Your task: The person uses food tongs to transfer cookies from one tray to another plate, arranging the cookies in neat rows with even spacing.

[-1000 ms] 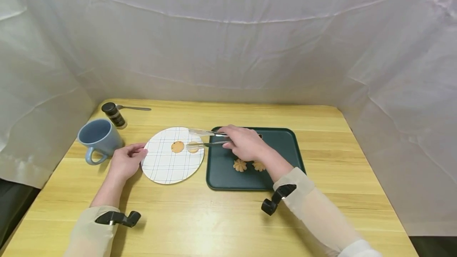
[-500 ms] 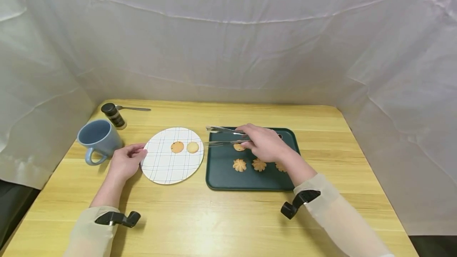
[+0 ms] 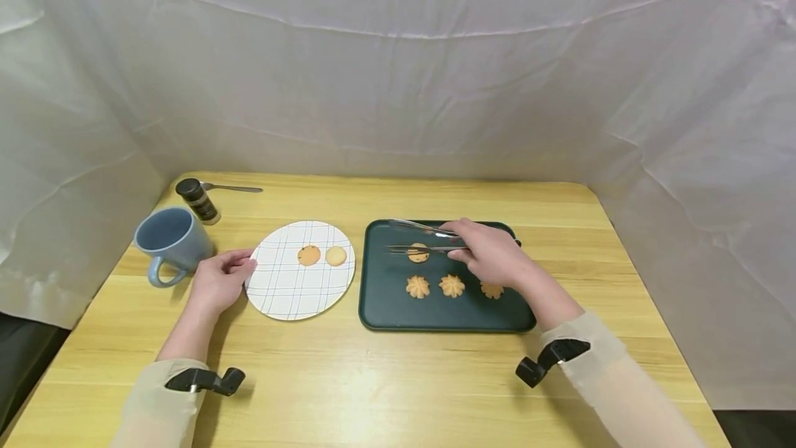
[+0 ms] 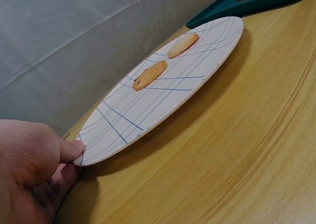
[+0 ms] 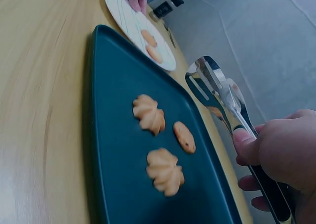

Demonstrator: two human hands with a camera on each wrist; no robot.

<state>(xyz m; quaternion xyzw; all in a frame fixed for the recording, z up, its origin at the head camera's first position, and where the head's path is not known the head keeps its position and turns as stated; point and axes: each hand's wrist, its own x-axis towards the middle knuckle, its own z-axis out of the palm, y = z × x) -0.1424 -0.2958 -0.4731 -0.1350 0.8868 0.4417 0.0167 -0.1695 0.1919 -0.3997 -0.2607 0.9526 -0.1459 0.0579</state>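
The right hand (image 3: pixel 488 253) has its fingers curled round the tongs (image 5: pixel 232 103), whose arms stand apart, parallel to the tray's (image 3: pixel 385 306) long edges; seen from above, one crosses the spotted cookie (image 3: pixel 419 258), toward the far left corner. The left hand (image 3: pixel 218 283), farther off, pinches the plate's (image 3: pixel 276 292) left rim.

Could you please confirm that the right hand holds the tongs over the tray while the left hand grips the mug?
Not quite: the left hand grips the plate, not the mug, as the left wrist view shows. The right hand does hold the tongs over the tray.
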